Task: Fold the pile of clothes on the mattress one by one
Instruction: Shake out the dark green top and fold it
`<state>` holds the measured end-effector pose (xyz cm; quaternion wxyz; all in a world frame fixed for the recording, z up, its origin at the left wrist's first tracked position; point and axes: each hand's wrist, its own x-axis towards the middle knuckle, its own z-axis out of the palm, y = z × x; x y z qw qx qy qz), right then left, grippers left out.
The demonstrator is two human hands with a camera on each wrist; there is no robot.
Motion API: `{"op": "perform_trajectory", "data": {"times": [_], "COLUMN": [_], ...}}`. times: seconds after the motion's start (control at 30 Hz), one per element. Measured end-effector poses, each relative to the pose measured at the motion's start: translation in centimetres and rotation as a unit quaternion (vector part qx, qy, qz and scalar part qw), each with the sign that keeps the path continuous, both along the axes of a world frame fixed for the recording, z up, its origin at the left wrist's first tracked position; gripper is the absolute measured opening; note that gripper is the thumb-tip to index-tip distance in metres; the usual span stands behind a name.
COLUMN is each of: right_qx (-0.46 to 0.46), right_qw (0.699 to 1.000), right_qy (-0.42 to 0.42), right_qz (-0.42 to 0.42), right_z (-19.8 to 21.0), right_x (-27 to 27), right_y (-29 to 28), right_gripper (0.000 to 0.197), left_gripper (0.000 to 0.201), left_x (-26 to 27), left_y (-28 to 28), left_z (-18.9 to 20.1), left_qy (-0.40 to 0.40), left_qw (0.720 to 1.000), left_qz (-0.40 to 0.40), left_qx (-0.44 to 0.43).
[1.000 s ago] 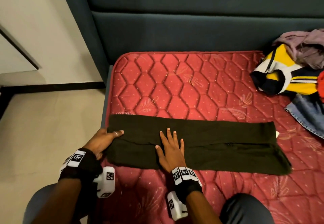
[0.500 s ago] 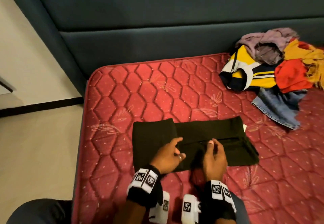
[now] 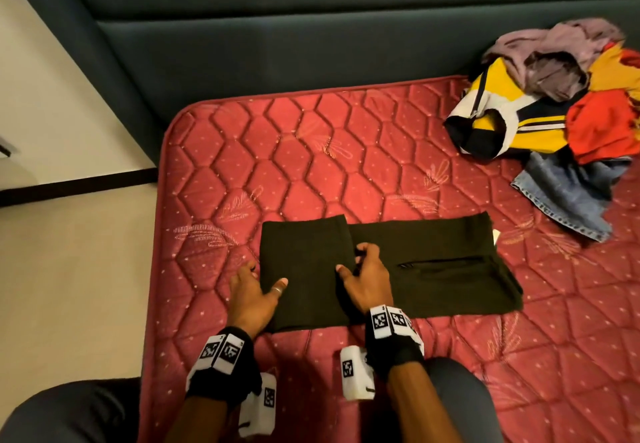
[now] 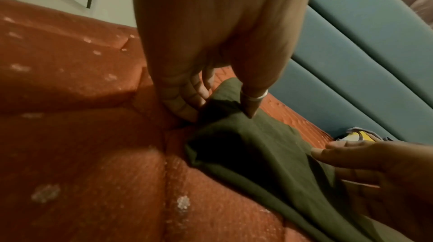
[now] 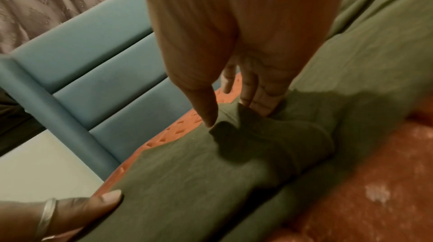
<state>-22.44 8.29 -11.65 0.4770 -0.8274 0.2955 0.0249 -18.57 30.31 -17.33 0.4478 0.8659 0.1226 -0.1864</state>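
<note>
A dark olive garment (image 3: pixel 450 245) lies as a strip on the red quilted mattress (image 3: pixel 311 151), its left end folded over onto the middle. My left hand (image 3: pixel 266 274) holds the folded left edge, ringed thumb on top and fingers tucked beneath, as the left wrist view shows (image 4: pixel 222 107). My right hand (image 3: pixel 353 262) pinches the flap's free edge near the garment's middle; in the right wrist view the cloth (image 5: pixel 211 181) bunches between thumb and fingers (image 5: pixel 257 105). The unfolded clothes pile (image 3: pixel 554 113) sits at the mattress's far right.
A dark teal padded headboard (image 3: pixel 277 44) runs along the mattress's far side. Pale floor (image 3: pixel 69 269) lies past the mattress's left edge. My knees (image 3: pixel 69 408) are at the near edge. The pile holds a yellow-and-white jersey, a red piece, denim and a mauve piece.
The garment's left end has been folded over onto its middle. My left hand has shifted back to the new left fold; my right hand has gone from lying flat to pinching the flap's edge.
</note>
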Motion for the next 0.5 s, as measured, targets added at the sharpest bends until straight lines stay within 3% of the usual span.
{"op": "perform_trajectory", "data": {"times": [0.07,0.17,0.3,0.4,0.5], "right_qx": [-0.001,0.026,0.135,0.224,0.306], "right_qw": [0.999,0.996,0.986,0.971,0.951], "right_qy": [-0.006,-0.008,-0.005,-0.007,-0.047], "right_qz": [0.042,0.082,0.096,0.078,-0.005], "right_z": [0.2,0.1,-0.1,0.2,-0.1], "right_x": [0.1,0.5,1.4,2.0,2.0], "right_y": [-0.5,-1.2,-1.1,-0.6,-0.4], "right_gripper": [0.052,0.05,0.042,0.043,0.039], "left_gripper": [0.099,0.084,0.093,0.097,0.099], "left_x": [-0.2,-0.2,0.5,1.3,1.3], "left_y": [0.0,0.0,0.7,1.7,1.5], "left_z": [-0.7,-1.1,-2.8,-6.0,-5.1], "left_qy": [-0.006,-0.015,0.016,0.034,0.03], "left_qw": [1.0,1.0,0.997,0.992,0.991], "left_qz": [0.017,0.011,0.032,0.042,0.041], "left_qx": [-0.019,-0.009,-0.064,-0.111,-0.121]}}
